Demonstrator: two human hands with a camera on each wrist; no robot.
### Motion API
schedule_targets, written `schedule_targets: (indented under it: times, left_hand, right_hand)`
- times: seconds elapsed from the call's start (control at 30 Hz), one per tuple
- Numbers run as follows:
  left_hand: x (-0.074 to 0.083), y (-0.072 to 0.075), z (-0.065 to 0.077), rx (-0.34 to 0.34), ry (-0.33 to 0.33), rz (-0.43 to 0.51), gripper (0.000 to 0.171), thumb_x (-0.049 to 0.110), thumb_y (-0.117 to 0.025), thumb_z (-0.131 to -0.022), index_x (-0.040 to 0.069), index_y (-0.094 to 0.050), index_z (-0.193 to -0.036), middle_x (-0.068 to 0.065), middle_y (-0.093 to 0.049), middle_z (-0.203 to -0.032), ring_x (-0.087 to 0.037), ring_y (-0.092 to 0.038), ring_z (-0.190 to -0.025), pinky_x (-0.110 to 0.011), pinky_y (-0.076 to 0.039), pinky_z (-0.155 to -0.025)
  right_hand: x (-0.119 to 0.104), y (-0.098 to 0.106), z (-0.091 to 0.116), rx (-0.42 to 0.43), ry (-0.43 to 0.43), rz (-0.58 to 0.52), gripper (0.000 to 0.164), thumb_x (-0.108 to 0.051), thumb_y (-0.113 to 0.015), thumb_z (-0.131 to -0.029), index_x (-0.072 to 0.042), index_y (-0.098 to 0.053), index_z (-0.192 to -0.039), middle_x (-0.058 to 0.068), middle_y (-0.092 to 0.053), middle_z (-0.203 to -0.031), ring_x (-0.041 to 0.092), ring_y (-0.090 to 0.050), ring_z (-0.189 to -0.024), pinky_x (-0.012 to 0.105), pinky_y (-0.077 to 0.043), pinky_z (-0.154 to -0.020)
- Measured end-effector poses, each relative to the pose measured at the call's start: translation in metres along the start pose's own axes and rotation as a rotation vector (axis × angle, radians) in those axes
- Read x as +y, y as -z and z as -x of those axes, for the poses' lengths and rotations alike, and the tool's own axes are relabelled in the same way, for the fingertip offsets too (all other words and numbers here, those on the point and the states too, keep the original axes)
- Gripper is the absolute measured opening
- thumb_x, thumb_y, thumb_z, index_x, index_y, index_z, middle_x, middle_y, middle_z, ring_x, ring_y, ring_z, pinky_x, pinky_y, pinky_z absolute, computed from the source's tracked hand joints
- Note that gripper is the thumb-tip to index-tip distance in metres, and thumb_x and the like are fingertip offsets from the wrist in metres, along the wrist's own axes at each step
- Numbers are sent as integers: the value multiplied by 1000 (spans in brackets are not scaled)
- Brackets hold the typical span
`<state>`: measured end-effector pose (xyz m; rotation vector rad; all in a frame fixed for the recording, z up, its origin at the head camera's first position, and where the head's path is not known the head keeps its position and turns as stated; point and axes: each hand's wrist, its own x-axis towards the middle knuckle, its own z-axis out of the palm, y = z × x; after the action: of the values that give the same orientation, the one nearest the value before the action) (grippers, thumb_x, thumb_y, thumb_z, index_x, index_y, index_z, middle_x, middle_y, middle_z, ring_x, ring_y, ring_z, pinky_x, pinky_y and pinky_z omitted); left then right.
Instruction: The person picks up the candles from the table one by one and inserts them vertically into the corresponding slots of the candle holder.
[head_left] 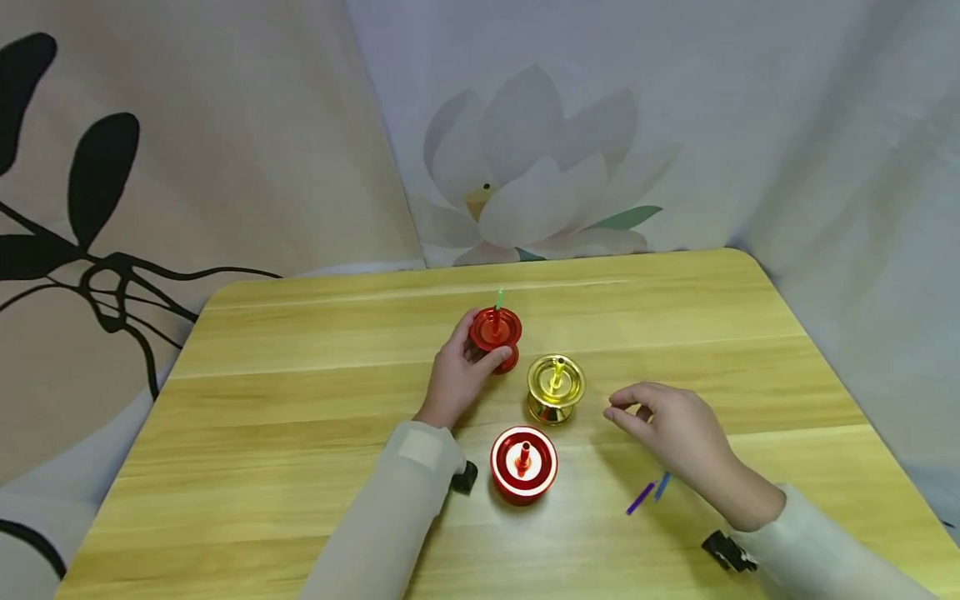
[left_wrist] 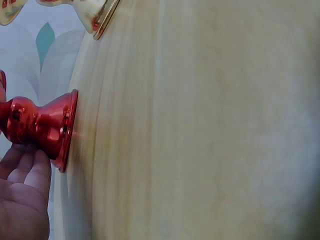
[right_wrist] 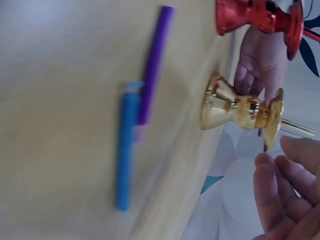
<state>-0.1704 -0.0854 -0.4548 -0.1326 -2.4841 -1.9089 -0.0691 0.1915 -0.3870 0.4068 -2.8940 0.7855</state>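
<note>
My left hand (head_left: 457, 375) grips a red candle holder (head_left: 495, 332), thumb on the near side and fingers around its far side. A thin green candle (head_left: 499, 298) stands upright in that holder's tube. In the left wrist view, the red holder's flared base (left_wrist: 60, 130) is right at the tabletop. My right hand (head_left: 671, 425) hovers to the right of a gold candle holder (head_left: 556, 385), its fingers loosely bent with nothing between them. The gold holder's tube holds no candle. Closer to me stands a second red candle holder (head_left: 523, 465), its tube bare too.
A purple candle (head_left: 641, 498) and a blue candle (head_left: 662, 487) lie close together on the wooden table (head_left: 300, 467), below my right hand. Behind the table hangs a pale curtain (head_left: 750, 125) with flower and leaf prints. Black wrist straps show beside both sleeves.
</note>
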Motion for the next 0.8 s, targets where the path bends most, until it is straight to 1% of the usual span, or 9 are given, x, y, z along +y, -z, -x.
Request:
schedule_targets:
  times: [0.1,0.23,0.4,0.5,0.63,0.8]
  left_hand:
    - [-1,2,0,0,2,5,82,31,-81,-87,19,-37,-156,-6,-53,-146,-19,-56,-129,-32,-48,-105]
    - [0,2,-1,-1,-3,6,84,32,-81,-87,18,-36,-156,-6,-53,-147,-18,-55,-130,-31,-47,-106]
    - [1,4,-1,0,-9,8,82,31,-80,-88,16,-36,-156,-8,-52,-147,-21,-54,-131,-34,-46,-107]
    - [1,4,-1,2,-10,10,81,29,-80,-88,17,-37,-156,-8,-52,-147,-21,-54,-132,-34,-46,-107]
    - [1,3,-1,2,-11,17,82,29,-81,-87,16,-37,-156,-7,-52,-147,-21,-54,-131,-34,-46,-107]
    - [0,1,-1,-4,-3,29,83,31,-81,-87,18,-37,-156,-7,-51,-148,-21,-54,-131,-35,-47,-107]
  right_hand:
    - [5,-1,8,-34,-15,32,9,-24,-79,-88,-17,-78,-94,-13,-69,-78,0,-54,-61,23,-41,-49]
    - [15,-4,18,-78,-24,79,7,-22,-80,-87,-18,-78,-92,-12,-70,-79,-1,-54,-61,21,-43,-50]
    - [28,-7,30,-131,-35,120,7,-20,-81,-85,-18,-78,-91,-10,-73,-82,1,-58,-63,22,-47,-52]
    - [33,-8,35,-142,-33,131,7,-19,-81,-85,-18,-78,-91,-8,-74,-85,4,-63,-66,25,-51,-54]
    - [39,-8,41,-134,-2,163,7,-19,-82,-84,-19,-78,-90,-8,-74,-88,7,-66,-69,27,-55,-56]
    - [44,-7,48,-130,56,197,8,-19,-83,-83,-22,-77,-88,-13,-72,-84,4,-64,-66,26,-53,-56]
